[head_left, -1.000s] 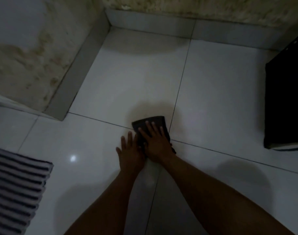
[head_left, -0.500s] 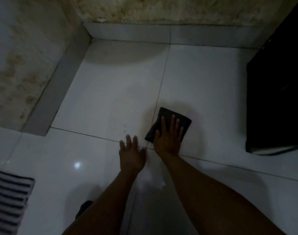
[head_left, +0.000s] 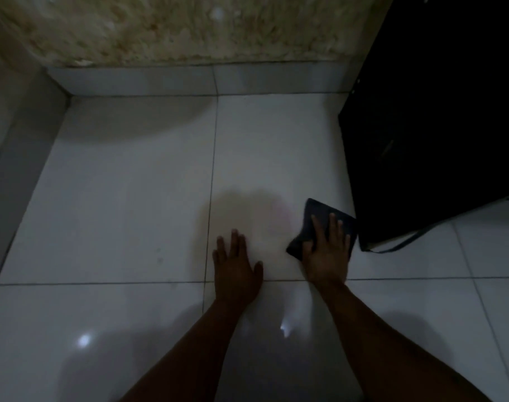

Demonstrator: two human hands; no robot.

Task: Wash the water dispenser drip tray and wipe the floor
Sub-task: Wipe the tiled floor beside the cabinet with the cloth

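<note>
The white tiled floor (head_left: 125, 198) is spreading under both arms, a black cabinet (head_left: 436, 126) standing at its right. The left hand (head_left: 236, 271) is resting flat on the tiles, fingers straight. The right hand (head_left: 327, 256) is pressing flat-fingered on a dark cloth (head_left: 320, 208) lying just beside the cabinet's near corner

Dim, soft blur, floor (head_left: 117, 198) glare spots (shadows below)
</note>
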